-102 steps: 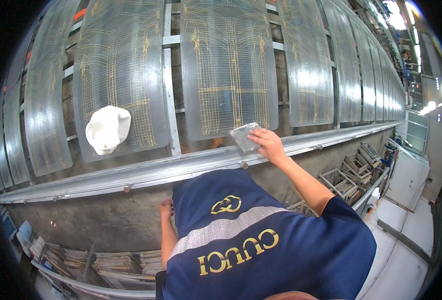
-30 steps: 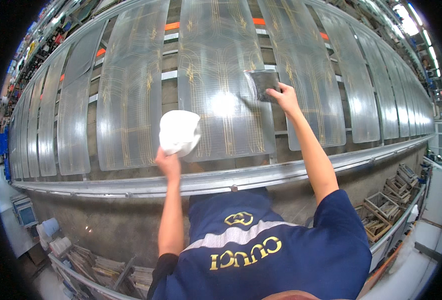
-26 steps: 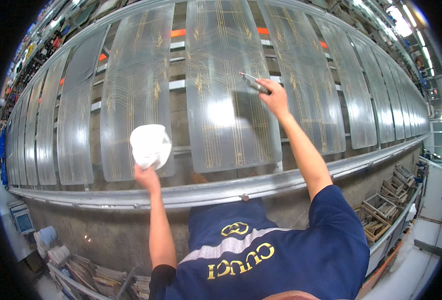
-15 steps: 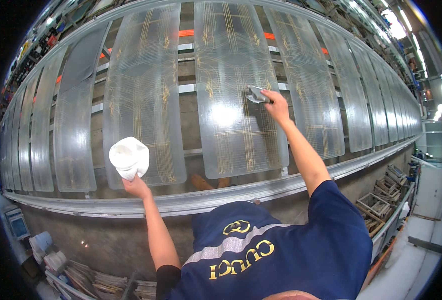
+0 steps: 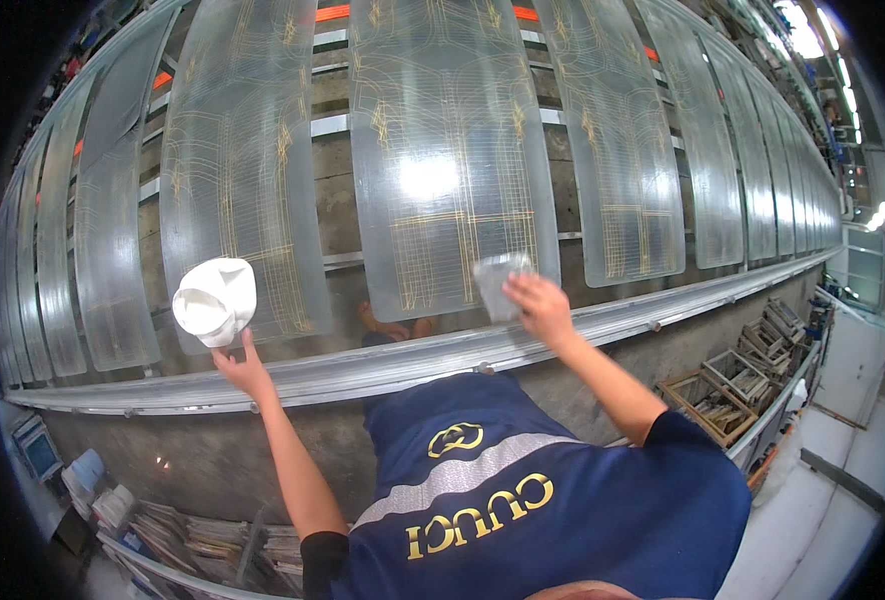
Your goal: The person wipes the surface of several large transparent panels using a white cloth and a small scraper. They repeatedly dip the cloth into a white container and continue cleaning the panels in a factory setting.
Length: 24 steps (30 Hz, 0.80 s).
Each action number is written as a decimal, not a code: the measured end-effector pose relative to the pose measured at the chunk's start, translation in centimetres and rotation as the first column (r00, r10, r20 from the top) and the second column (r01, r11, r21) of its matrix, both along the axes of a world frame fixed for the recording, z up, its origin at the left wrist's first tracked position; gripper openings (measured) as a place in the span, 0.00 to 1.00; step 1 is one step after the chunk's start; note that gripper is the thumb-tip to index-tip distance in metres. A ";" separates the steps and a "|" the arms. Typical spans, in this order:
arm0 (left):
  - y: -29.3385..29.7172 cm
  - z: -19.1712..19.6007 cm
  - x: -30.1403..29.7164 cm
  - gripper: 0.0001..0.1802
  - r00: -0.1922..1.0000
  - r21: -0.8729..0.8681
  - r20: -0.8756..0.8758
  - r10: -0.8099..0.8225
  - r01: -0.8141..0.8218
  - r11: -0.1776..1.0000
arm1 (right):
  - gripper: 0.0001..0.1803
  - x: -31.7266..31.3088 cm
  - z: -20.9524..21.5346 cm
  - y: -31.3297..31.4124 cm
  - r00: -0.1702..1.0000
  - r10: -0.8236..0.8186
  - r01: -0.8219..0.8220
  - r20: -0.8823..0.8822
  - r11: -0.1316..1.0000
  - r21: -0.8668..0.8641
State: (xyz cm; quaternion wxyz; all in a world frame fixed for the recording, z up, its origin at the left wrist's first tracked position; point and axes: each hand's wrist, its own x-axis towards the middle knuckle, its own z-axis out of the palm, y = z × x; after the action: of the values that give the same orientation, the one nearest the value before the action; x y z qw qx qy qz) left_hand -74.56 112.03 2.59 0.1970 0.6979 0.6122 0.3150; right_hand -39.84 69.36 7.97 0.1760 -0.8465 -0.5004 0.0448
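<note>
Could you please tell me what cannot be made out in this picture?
- Head view: what the small clear sheet in the right hand is; glare.
- White cup's contents; faces away.
- Left hand's grip; behind the cup.
- Crates lower right; too small.

Navy tee (image 5: 562,510) w/ grey stripe, gold print.

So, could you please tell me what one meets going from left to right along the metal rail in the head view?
White cup held up by the left hand → bare feet seen under the panels → small clear sheet → right hand pressing it to a transparent patterned panel → wooden crates.
</note>
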 end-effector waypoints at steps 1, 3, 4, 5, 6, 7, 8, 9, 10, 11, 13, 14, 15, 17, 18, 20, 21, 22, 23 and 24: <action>-1.0 0.5 -0.6 0.33 0.998 -0.028 -0.056 0.003 -0.005 1.000 | 0.36 -1.6 1.7 -0.3 0.997 0.000 -0.005 -0.073 0.998 -0.069; -2.6 1.6 -1.6 0.34 0.986 -0.086 -0.166 -0.010 -0.004 0.996 | 0.32 -0.5 3.4 0.1 0.993 0.000 -0.007 -0.115 0.998 -0.060; -2.9 1.6 -2.4 0.32 0.978 -0.065 -0.203 -0.044 0.032 0.997 | 0.30 1.2 3.6 1.2 0.988 -0.001 -0.004 -0.155 0.999 -0.036; -2.8 1.1 -3.0 0.31 0.969 -0.037 -0.234 -0.075 0.068 0.997 | 0.29 4.4 3.5 3.0 0.982 0.001 -0.002 -0.188 1.000 -0.004; -2.6 0.2 -3.2 0.29 0.961 -0.007 -0.260 -0.098 0.099 0.995 | 0.27 7.7 3.2 5.1 0.982 -0.029 0.034 -0.184 0.999 0.021; -2.3 -0.8 -3.2 0.28 0.961 0.005 -0.255 -0.108 0.113 0.994 | 0.26 11.0 2.9 7.3 0.981 -0.063 0.073 -0.184 0.996 0.044; -2.0 -1.9 -3.2 0.27 0.961 0.020 -0.251 -0.112 0.121 0.992 | 0.25 14.4 2.8 10.0 0.988 -0.090 0.095 -0.122 0.995 0.036; -1.8 -2.3 -3.5 0.26 0.962 0.037 -0.254 -0.105 0.118 0.992 | 0.25 17.1 4.5 13.7 0.986 -0.112 0.107 -0.125 0.993 -0.044; -1.9 -2.2 -2.5 0.25 0.954 0.024 -0.278 -0.110 0.122 0.992 | 0.26 20.2 4.6 15.9 0.987 -0.129 0.117 -0.093 0.986 -0.120; -1.8 -2.1 -1.9 0.25 0.956 0.019 -0.273 -0.110 0.119 0.993 | 0.27 22.8 3.9 17.4 0.994 -0.092 0.091 -0.059 0.996 -0.023; -2.0 -2.0 -1.6 0.25 0.957 -0.007 -0.269 -0.107 0.110 0.994 | 0.26 23.8 2.6 19.3 0.987 -0.120 0.121 -0.103 0.993 0.000; -2.0 -1.9 -1.7 0.24 0.960 0.003 -0.259 -0.109 0.113 0.994 | 0.25 23.2 1.7 19.4 0.990 -0.112 0.115 -0.085 0.993 0.031; -2.0 -1.8 -1.5 0.24 0.960 0.001 -0.258 -0.108 0.113 0.994 | 0.24 22.8 0.7 19.0 0.992 -0.103 0.107 -0.067 0.993 0.057; -2.3 -1.9 -2.1 0.24 0.957 -0.014 -0.273 -0.096 0.096 0.995 | 0.26 17.5 -2.2 15.2 0.998 -0.026 0.016 0.051 0.982 0.190; -2.2 -2.2 -2.5 0.25 0.962 0.017 -0.258 -0.092 0.100 0.995 | 0.29 13.9 -2.5 12.5 0.996 -0.002 -0.014 0.089 0.984 0.178; -2.0 -2.4 -2.2 0.25 0.943 0.002 -0.315 -0.106 0.113 0.994 | 0.30 5.9 -2.0 6.2 0.996 0.012 -0.022 0.093 0.994 0.109; -2.0 -2.3 -2.2 0.25 0.931 -0.007 -0.347 -0.112 0.117 0.993 | 0.30 2.1 -1.7 3.2 0.998 0.008 -0.010 0.056 1.000 0.025; -2.0 -2.3 -2.0 0.25 0.932 0.001 -0.343 -0.122 0.130 0.991 | 0.30 -1.0 -1.6 0.8 0.999 0.014 -0.014 0.041 1.000 -0.005; -2.3 -2.0 -2.3 0.25 0.929 -0.025 -0.353 -0.114 0.112 0.993 | 0.31 -2.9 0.4 0.2 0.999 0.004 -0.007 -0.052 0.999 -0.051; -2.4 -1.4 -2.3 0.25 0.928 -0.044 -0.359 -0.103 0.093 0.995 | 0.31 -2.8 1.8 0.4 0.996 -0.003 -0.004 -0.085 0.996 -0.088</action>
State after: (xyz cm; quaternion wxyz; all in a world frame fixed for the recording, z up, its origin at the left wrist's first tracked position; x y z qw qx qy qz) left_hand -76.85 109.59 1.16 0.1058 0.7709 0.6065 0.1633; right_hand -42.68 69.79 9.78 0.1598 -0.8507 -0.4902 0.1028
